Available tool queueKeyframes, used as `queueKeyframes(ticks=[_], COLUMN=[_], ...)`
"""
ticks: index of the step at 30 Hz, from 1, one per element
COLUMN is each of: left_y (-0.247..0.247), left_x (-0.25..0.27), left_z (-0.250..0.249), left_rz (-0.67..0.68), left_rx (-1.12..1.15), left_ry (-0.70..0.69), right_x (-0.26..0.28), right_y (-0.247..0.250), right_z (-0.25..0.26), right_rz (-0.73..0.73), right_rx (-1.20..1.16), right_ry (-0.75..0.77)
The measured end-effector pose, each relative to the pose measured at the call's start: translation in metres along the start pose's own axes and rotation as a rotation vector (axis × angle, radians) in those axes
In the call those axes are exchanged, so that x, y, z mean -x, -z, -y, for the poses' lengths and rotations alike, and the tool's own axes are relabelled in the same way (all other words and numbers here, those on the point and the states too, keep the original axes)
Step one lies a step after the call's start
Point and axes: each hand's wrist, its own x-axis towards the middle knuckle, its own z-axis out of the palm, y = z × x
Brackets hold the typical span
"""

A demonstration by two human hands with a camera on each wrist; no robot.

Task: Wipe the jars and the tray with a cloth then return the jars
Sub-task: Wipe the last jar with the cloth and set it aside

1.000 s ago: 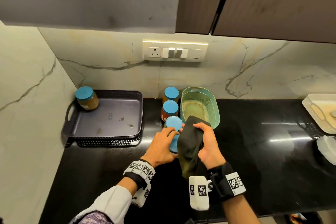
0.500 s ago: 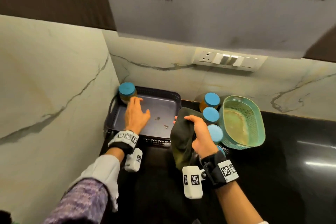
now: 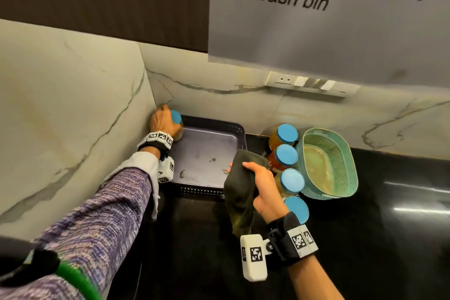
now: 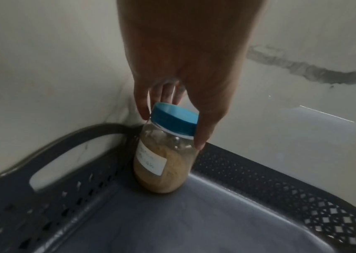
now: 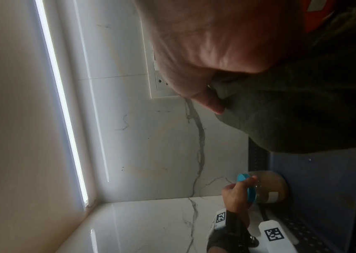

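Note:
A dark grey tray [image 3: 207,143] sits in the counter's left corner, with a few stains on its floor. In its far left corner stands a blue-lidded jar [image 3: 176,117] of tan powder [image 4: 164,164]. My left hand [image 3: 162,120] grips it at the lid, with fingers behind and the thumb [image 4: 202,135] in front. My right hand [image 3: 259,178] holds a dark olive cloth [image 3: 239,192] over the tray's near right corner; in the right wrist view the thumb pinches the cloth [image 5: 302,111]. Several more blue-lidded jars [image 3: 286,154] stand in a row right of the tray.
A green mesh basket [image 3: 341,192] stands right of the jar row on the black counter [image 3: 389,238]. Marble walls close in behind and left of the tray. A switch panel [image 3: 306,83] is on the back wall, and a paper sheet hangs above.
My left hand left the jar by the basket, crossed the tray to its far left corner and took hold of the jar there. The right hand keeps the cloth. The view swung left.

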Motion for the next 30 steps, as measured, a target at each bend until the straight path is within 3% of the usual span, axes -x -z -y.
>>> queueKeyframes(ticks=[6, 11, 14, 18, 20, 24, 30], left_y=[0.013, 0.012, -0.008, -0.049, -0.063, -0.081, -0.094], left_x=[0.05, 0.166, 0.24, 0.298, 0.311, 0.324, 0.321], left_z=[-0.028, -0.053, -0.041, -0.008, 0.007, 0.025, 0.049], left_rz=[-0.202, -0.185, -0.08, 0.086, 0.161, 0.191, 0.315], left_rx=[0.277, 0.464, 0.502, 0.519, 0.54, 0.578, 0.685], left_ry=[-0.098, -0.292, -0.374, -0.335, -0.317, -0.424, -0.526], right_x=[-0.006, 0.008, 0.021, 0.04, 0.04, 0.032, 0.036], right_y=[0.017, 0.023, 0.032, 0.045, 0.051, 0.061, 0.075], right_z=[-0.008, -0.014, -0.031, -0.062, -0.086, -0.138, -0.135], right_rz=[-0.109, -0.152, -0.148, -0.187, -0.104, 0.139, 0.512], right_rx=[-0.002, -0.094, 0.039, 0.563, 0.826, 1.19, 1.285], right_ry=[0.072, 0.191, 0.484, 1.082, 1.254, 1.223, 1.058])
